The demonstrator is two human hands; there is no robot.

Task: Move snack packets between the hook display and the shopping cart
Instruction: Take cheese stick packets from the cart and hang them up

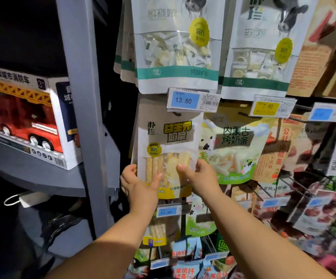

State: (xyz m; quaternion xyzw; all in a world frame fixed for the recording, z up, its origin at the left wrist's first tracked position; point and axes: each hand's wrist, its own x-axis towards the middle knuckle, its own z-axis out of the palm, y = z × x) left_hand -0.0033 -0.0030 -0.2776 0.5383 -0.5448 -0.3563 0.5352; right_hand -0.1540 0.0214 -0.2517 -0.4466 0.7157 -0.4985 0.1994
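A white and yellow milk-stick packet (168, 137) hangs in the hook display, below a blue 13.80 price tag (185, 100). My left hand (141, 185) grips its lower left edge, thumb across the front. My right hand (198, 176) holds its lower right edge, thumb on the clear window. The packet's top is up by the hook under the tag. To its right hangs a green and white packet (233, 146). The shopping cart is out of view.
Two white packets with cow pictures (175, 43) hang above. More packets and wire hooks (304, 190) jut out at the right. A grey upright post (84, 109) stands to the left. A boxed red toy fire truck (26, 121) sits on the grey shelf there.
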